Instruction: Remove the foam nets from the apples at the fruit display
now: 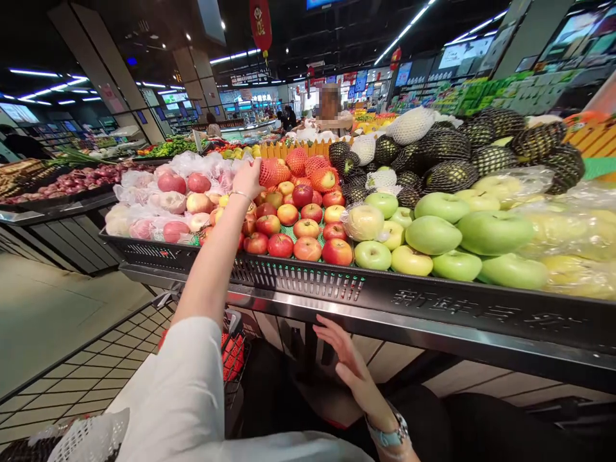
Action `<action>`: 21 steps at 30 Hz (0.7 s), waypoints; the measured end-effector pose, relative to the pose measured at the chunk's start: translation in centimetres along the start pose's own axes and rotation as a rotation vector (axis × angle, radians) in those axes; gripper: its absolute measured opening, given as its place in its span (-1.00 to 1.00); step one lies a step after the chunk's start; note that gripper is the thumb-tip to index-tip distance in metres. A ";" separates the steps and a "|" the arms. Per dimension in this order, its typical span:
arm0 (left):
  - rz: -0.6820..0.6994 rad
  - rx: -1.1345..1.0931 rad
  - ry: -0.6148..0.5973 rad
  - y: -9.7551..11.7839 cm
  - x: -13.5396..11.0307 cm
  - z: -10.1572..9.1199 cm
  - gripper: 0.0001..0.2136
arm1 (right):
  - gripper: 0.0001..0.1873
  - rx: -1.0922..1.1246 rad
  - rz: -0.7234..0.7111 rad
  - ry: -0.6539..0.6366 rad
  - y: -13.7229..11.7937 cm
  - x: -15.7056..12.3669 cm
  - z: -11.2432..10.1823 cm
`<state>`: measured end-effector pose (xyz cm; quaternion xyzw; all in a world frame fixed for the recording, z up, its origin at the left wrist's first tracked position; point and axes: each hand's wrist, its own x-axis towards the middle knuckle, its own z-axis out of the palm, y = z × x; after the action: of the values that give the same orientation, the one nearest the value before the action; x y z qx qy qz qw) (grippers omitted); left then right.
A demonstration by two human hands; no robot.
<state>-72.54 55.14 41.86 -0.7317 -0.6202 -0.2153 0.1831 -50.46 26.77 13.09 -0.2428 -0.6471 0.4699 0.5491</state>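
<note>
My left hand (248, 179) reaches far over the fruit stand and is closed on a fruit in an orange foam net (273, 172) at the back of the red apples (293, 231). More orange-netted fruits (312, 168) lie right beside it. My right hand (344, 356) hangs low in front of the black edge of the stand (433, 301), fingers spread, holding nothing; a watch sits on its wrist.
Green apples (433, 234) fill the right of the stand, dark netted melons (447, 173) lie behind them, and bagged pink apples (168, 199) sit left. A shopping cart (96, 378) stands at lower left. A person (330, 112) stands beyond the display.
</note>
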 end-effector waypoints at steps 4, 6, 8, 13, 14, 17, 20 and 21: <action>-0.050 0.090 -0.004 0.2 3.2 2.5 -0.26 | -0.48 -0.155 0.088 0.044 0.9 -2.7 -1.1; -0.046 0.128 -0.004 0.6 3.2 4.0 -0.35 | -0.52 -0.176 0.117 0.088 1.8 -3.7 -1.7; -0.054 0.158 -0.016 0.9 3.0 5.3 -0.45 | -0.57 -0.193 0.151 0.133 2.7 -4.4 -2.3; -0.066 0.173 -0.145 1.2 3.0 6.3 -0.35 | -0.61 -0.234 0.225 0.164 3.5 -5.3 -3.2; -0.070 0.154 -0.183 1.0 3.1 6.1 -0.28 | -0.60 -0.232 0.237 0.151 3.6 -5.4 -3.2; -0.102 0.087 -0.235 0.1 2.9 5.3 -0.16 | -0.60 -0.207 0.259 0.118 4.1 -5.7 -2.7; -0.102 0.062 -0.209 -1.3 1.7 4.6 -0.17 | -0.60 -0.174 0.282 0.098 4.8 -6.2 -2.2; -0.084 0.058 -0.201 -1.7 1.1 4.3 -0.20 | -0.61 -0.167 0.291 0.089 5.1 -6.4 -2.0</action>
<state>-73.72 58.62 38.78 -0.7172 -0.6717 -0.1303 0.1320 -47.79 24.41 5.50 -0.3993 -0.6169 0.4780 0.4811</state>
